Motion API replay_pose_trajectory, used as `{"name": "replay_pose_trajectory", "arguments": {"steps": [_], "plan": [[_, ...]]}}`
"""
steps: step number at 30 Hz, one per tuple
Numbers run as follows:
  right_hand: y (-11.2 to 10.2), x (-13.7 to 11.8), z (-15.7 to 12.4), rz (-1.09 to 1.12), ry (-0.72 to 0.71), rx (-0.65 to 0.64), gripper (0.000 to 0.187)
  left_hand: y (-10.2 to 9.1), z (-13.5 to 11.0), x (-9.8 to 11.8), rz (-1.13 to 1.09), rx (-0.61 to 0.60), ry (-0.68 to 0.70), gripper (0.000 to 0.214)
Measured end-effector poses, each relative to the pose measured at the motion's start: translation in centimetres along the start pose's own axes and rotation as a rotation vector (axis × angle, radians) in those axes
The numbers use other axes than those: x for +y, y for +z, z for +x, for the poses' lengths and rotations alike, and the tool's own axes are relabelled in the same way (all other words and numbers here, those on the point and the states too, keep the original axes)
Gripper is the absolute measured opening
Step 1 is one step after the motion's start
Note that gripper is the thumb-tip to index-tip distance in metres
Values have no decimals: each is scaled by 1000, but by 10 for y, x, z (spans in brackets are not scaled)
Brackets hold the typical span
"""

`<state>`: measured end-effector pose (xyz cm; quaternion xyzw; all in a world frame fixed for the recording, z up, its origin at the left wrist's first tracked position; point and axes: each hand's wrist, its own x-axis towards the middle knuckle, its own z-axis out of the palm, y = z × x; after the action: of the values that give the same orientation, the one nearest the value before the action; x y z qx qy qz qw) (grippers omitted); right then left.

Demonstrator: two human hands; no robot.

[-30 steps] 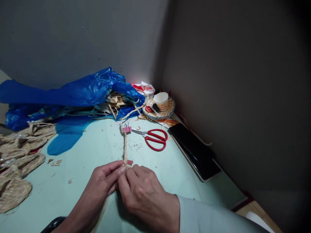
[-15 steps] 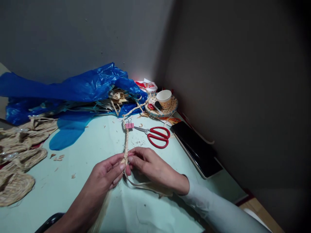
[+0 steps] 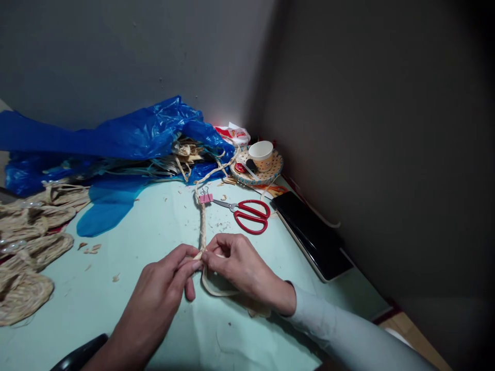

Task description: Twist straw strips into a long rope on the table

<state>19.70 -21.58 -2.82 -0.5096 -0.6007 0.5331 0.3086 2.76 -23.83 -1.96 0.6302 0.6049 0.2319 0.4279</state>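
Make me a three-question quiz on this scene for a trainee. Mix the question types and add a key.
1. True or false: the right hand is holding the scissors.
2. Which thing stands on the plate? a) phone b) cup c) clip
3. What does the left hand pinch, and at which part?

Key
1. False: the scissors lie on the table, and the right hand is at the braid.
2. b
3. The braid, at the end of its plaited part nearer the camera.
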Motion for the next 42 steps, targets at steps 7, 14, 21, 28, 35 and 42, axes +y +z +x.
{"name": "replay_pose_trajectory", "arguments": {"steps": [7, 14, 21, 28, 35, 42], "plan": [[-5, -3, 1, 37, -38, -16, 14, -7, 7, -5, 58, 59, -14, 36], [-7, -4, 1, -2, -77, -25, 16, -10, 8, -1, 71, 136, 83, 20], [-6, -5, 0, -189, -168, 39, 12, -8, 9, 1, 132, 222, 213, 20], [0, -6, -4, -276, -198, 114, 14, -1, 1, 13, 201, 168, 106, 28], [1, 0, -7, -91, -137, 24, 19, 16, -9, 7, 246, 222, 197, 24], [5, 8, -1, 398, 100, -75, 26, 19, -19, -18, 627, 242, 611, 22]]}}
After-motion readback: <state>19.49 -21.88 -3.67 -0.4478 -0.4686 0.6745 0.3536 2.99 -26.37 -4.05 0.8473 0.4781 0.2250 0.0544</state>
